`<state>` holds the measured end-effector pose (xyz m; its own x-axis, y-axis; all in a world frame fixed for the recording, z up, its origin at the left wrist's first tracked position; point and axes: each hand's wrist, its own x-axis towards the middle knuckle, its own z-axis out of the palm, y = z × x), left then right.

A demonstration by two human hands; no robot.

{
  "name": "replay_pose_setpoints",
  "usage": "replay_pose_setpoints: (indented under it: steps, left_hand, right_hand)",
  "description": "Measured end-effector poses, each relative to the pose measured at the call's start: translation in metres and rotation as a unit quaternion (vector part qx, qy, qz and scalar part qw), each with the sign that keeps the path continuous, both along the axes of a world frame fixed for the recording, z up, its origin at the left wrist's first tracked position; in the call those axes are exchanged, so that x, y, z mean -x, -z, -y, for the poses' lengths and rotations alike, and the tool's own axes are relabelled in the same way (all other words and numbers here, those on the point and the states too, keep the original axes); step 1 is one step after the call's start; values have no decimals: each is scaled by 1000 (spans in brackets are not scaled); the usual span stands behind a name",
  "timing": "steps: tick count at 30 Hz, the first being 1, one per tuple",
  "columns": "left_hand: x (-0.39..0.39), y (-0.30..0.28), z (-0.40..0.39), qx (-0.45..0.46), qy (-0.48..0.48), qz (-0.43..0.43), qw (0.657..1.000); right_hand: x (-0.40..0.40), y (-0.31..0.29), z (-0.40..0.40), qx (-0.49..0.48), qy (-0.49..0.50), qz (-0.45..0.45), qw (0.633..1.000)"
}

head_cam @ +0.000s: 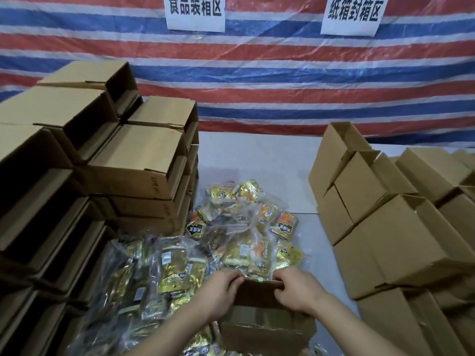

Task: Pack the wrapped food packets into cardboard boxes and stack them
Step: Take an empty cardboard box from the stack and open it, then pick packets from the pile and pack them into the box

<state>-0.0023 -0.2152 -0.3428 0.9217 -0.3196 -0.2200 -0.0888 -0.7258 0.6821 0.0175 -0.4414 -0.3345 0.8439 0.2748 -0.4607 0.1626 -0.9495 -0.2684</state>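
Nearest the camera, a small cardboard box (267, 327) sits at the near edge of the table (257, 155), with both hands on its far flap (259, 292). The left hand (223, 291) has its fingers curled over the flap's left end, the grip pinching the cardboard; the right hand (295, 291) curls over the right end in the same way, fingers wrapped round the flap's top edge. What lies inside the box cannot be made out.

Just beyond and to the left of the box lies a heap of wrapped food packets (231, 240), gold and orange sachets bundled in clear plastic bags, spreading from the near left part of the table toward its middle.

Along the left edge stands a tall stack of cardboard boxes (102, 163) lying on their sides, open ends showing. Along the right edge stands another group of boxes (385, 227), upright with flaps raised.

Behind the table hangs a red, white and blue striped tarpaulin (282, 73) bearing two white paper signs (195, 14) with black characters.
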Motion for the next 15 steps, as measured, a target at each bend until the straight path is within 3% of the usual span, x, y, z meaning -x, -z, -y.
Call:
replay_pose_setpoints:
  steps: [9, 15]
  left_hand:
    - [-10, 7, 3, -37, 20, 37, 998]
    - [-17, 0, 11, -49, 34, 26, 998]
  right_hand:
    - [2, 17, 2, -8, 5, 66, 998]
    - [-8, 17, 23, -134, 51, 9, 990]
